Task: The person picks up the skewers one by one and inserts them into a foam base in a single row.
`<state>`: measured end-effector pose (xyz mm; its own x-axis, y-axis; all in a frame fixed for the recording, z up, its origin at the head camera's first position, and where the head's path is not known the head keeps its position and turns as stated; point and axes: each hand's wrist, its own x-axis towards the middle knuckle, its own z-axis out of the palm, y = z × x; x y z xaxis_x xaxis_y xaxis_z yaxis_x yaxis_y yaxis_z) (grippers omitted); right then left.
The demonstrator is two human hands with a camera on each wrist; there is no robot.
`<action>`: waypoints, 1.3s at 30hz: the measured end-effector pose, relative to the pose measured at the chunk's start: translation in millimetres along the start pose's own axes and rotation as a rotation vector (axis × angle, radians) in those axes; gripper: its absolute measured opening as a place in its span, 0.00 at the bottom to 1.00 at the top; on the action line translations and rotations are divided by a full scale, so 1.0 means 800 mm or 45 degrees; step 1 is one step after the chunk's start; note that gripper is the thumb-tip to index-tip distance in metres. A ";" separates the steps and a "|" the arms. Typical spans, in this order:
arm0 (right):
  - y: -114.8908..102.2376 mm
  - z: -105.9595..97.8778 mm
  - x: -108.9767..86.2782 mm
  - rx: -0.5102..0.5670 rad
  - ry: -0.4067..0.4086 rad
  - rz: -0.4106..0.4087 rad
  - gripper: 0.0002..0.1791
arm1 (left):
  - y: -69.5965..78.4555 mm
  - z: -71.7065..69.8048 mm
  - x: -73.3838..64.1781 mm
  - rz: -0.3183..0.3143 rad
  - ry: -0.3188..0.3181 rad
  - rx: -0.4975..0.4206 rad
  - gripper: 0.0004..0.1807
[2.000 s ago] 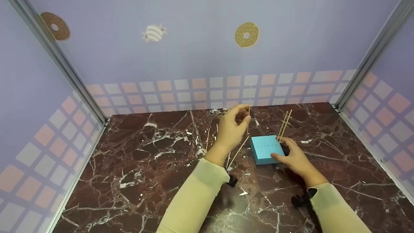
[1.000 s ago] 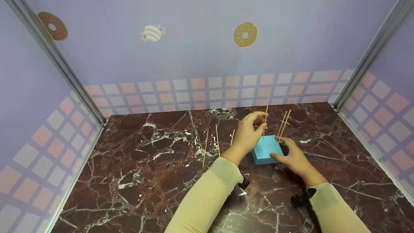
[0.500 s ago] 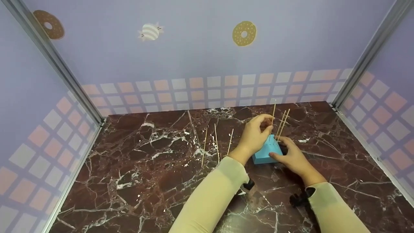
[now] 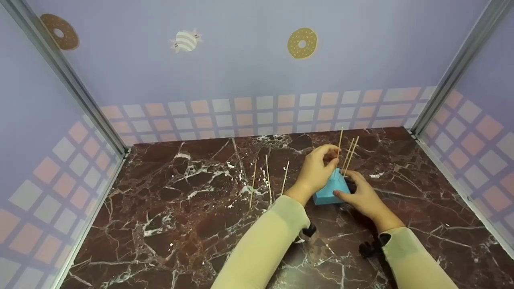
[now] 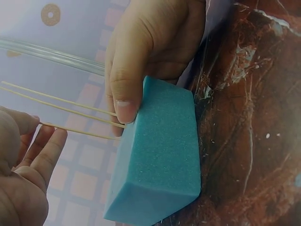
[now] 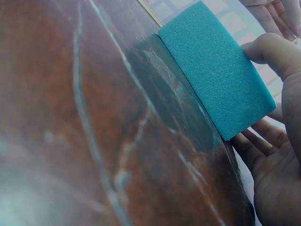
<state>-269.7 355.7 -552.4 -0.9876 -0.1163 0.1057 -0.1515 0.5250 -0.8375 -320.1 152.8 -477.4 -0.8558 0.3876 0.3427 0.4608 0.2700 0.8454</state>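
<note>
We see a dark red marble tabletop [image 4: 136, 224] with pale veins. On the lilac back wall [image 4: 241, 72] we find a striped sweet [image 4: 186, 41] between a brown doughnut [image 4: 70, 33] and a golden one, above pink and white squares [image 4: 243, 103]. Metal posts [image 4: 460, 60] line the corners. White flecks [image 4: 230, 165], perhaps crumbs, dot the marble.

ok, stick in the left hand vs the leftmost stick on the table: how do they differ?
The held stick stands near-upright at the blue block; the leftmost stick lies on the table. The left hand pinches the held stick; nothing grips the leftmost stick. Both are thin and pale.
</note>
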 end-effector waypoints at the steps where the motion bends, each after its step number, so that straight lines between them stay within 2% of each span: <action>1: 0.000 0.000 0.000 -0.004 0.003 0.000 0.44 | 0.000 0.000 0.000 0.003 0.001 -0.004 0.15; 9: -0.001 0.000 0.000 -0.007 0.009 -0.003 0.43 | -0.002 0.002 0.002 0.013 -0.004 -0.032 0.15; 27: 0.000 0.000 -0.001 -0.003 0.006 -0.012 0.43 | -0.007 0.009 -0.002 0.020 -0.062 0.000 0.14; 34: 0.000 0.000 0.000 -0.017 0.019 -0.024 0.42 | -0.010 0.012 -0.002 0.016 -0.046 -0.028 0.13; 39: 0.003 0.001 -0.001 -0.029 0.024 -0.023 0.43 | -0.012 0.014 -0.004 0.021 -0.037 0.011 0.13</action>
<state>-269.4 356.7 -554.8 -0.9852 -0.1104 0.1310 -0.1702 0.5422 -0.8228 -319.3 159.3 -490.9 -0.8409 0.4174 0.3445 0.4770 0.2707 0.8362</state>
